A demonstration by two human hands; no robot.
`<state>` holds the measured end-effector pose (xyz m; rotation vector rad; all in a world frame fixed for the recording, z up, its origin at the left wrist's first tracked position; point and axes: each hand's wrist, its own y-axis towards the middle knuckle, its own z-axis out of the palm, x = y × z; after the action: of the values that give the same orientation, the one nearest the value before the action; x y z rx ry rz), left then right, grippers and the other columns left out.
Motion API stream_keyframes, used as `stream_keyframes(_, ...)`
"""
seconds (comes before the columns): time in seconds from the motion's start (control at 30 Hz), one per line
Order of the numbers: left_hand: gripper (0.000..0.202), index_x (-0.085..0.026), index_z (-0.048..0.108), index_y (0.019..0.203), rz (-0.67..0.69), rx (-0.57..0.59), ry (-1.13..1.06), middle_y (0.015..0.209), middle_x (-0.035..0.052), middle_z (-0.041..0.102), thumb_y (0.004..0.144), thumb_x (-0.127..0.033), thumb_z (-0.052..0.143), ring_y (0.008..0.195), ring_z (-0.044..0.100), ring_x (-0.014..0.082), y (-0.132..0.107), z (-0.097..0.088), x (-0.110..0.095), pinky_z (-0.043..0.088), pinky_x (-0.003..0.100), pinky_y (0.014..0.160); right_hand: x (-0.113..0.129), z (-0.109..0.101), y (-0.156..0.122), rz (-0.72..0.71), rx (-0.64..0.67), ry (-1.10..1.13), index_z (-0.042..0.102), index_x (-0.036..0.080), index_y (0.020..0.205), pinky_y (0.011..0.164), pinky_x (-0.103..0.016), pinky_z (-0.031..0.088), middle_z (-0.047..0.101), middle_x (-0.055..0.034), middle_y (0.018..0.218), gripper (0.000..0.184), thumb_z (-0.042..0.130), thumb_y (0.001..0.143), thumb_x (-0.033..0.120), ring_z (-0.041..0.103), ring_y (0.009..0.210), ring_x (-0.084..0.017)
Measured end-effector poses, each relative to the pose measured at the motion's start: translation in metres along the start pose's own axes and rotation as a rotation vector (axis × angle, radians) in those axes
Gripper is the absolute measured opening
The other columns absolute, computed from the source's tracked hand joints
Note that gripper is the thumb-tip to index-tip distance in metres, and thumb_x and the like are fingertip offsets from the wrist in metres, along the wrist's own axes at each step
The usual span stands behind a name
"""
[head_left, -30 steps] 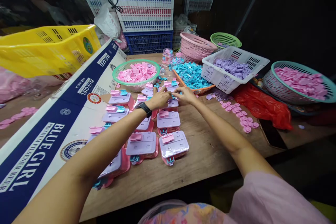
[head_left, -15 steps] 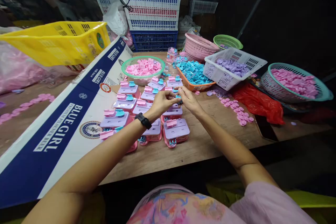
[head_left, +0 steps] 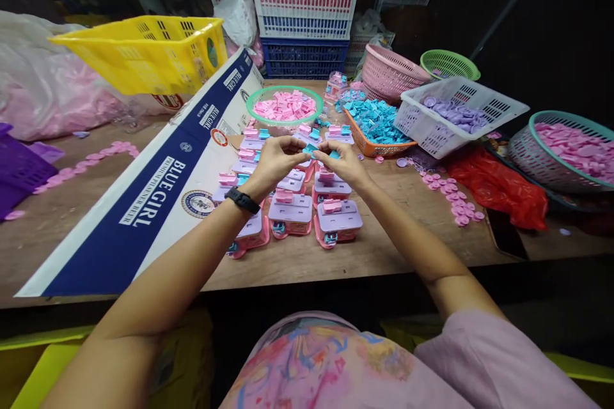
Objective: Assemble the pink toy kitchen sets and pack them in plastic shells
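My left hand point(head_left: 277, 165) pinches a small blue plastic piece point(head_left: 310, 149) between thumb and fingertips. Directly beside it, my right hand point(head_left: 349, 166) is closed with its fingertips at the same piece, and a second blue bit point(head_left: 334, 154) shows at its fingers. Both hands hover over rows of small pink boxes with flat lilac tops point(head_left: 290, 209). Pink clips point(head_left: 284, 195) stand up on these tops, and some at the back and left carry blue clips point(head_left: 263, 133) too. My forearms and hands hide part of the rows.
Behind the boxes stand a green-rimmed basket point(head_left: 249, 110) of pink pieces and an orange basket point(head_left: 364, 148) of blue ones. A white basket point(head_left: 422, 140) with lilac discs is at the right. A printed cardboard sheet point(head_left: 158, 204) lies left, near a yellow crate point(head_left: 144, 64).
The view has shifted, so the table sits further right and higher. My hands have moved slightly apart, and the blue piece between them now shows more clearly.
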<state>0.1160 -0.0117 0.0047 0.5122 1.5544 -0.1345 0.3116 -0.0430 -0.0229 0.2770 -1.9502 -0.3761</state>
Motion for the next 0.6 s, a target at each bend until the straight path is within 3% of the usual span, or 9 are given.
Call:
stream_keyframes(0.1, 0.037, -0.012, 0.074, 0.093, 0.038, -0.002, 0.172, 0.088, 0.0082, 0.074, 0.065, -0.033, 0.085, 0.082, 0.068, 0.0205, 0.003, -0.014, 0.004, 0.053, 0.032, 0.078, 0.0, 0.003, 0.018, -0.062, 0.051, -0.172, 0.073, 0.016, 0.085, 0.074, -0.028, 0.048, 0.072, -0.0033, 0.081, 0.029, 0.07, 0.087, 0.044, 0.064, 0.079, -0.018)
stream_keyframes(0.27, 0.029, -0.016, 0.077, 0.103, 0.128, -0.074, 0.752, 0.105, 0.0113, 0.076, 0.079, -0.014, 0.061, 0.103, 0.066, 0.0277, -0.011, -0.037, 0.021, 0.048, 0.041, 0.096, -0.003, 0.024, 0.03, -0.025, 0.215, -0.521, 0.076, 0.017, 0.081, 0.072, -0.027, 0.044, 0.075, -0.0035, 0.081, 0.01, 0.068, 0.086, 0.021, 0.065, 0.077, -0.017)
stream_keyframes(0.47, 0.063, -0.026, 0.076, 0.121, 0.135, 0.266, 1.057, 0.135, 0.0081, 0.069, 0.075, 0.001, 0.044, 0.132, 0.045, 0.0385, -0.021, -0.043, 0.031, 0.035, 0.053, 0.095, 0.001, 0.045, 0.027, 0.095, 0.27, -0.831, 0.079, 0.023, 0.089, 0.065, -0.028, 0.041, 0.078, -0.007, 0.093, 0.013, 0.066, 0.089, 0.022, 0.068, 0.087, -0.023)
stream_keyframes(0.6, 0.07, -0.03, 0.074, 0.127, 0.12, 0.351, 1.092, 0.137, 0.0085, 0.068, 0.072, 0.002, 0.045, 0.131, 0.045, 0.0391, -0.016, -0.04, 0.034, 0.033, 0.054, 0.094, 0.003, 0.048, 0.029, 0.128, 0.285, -0.859, 0.08, 0.024, 0.09, 0.066, -0.029, 0.043, 0.078, -0.0069, 0.092, 0.013, 0.067, 0.089, 0.025, 0.07, 0.089, -0.024)
